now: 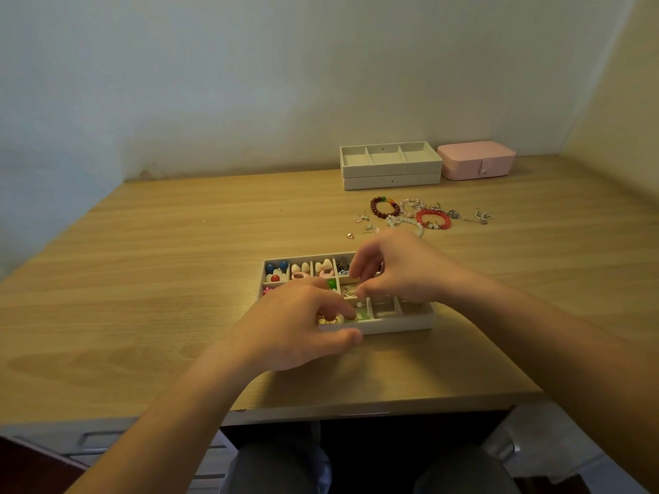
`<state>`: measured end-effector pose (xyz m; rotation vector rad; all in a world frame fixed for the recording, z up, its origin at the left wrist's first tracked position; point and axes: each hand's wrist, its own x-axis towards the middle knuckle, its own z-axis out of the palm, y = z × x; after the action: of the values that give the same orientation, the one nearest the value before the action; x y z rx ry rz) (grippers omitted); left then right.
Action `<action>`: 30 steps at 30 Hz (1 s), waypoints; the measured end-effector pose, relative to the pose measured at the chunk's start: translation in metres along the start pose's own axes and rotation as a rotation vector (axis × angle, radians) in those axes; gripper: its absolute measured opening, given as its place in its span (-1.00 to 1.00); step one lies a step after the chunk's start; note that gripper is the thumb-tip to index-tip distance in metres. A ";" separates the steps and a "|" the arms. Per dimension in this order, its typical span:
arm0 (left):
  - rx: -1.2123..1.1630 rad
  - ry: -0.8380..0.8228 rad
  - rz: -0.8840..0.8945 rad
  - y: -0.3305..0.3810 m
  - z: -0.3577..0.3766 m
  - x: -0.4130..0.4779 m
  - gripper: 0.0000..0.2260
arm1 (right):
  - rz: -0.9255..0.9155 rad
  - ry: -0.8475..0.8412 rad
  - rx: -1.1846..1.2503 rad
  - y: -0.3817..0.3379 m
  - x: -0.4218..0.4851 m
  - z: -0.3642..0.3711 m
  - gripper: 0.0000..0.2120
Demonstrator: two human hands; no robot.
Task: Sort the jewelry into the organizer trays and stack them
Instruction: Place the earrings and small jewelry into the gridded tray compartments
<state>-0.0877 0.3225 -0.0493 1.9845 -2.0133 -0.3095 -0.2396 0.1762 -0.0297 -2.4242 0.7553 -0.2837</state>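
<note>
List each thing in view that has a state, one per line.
near tray, on the table, mostly filled, right front compartments look empty.
stacked trays, two stacked, top one empty.
pink box, closed.
bracelets, loose on the table, unsorted.
left hand, fingers in a front compartment; hold unclear.
right hand, fingertips pinched over the tray; hold unclear.
</note>
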 end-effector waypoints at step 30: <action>0.153 0.015 -0.016 0.000 0.007 0.004 -0.49 | -0.041 -0.271 -0.250 -0.004 -0.016 0.001 -0.73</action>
<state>-0.0902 0.3182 -0.0559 2.0870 -2.0684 -0.1466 -0.2504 0.1885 -0.0287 -2.6416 0.6515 0.1314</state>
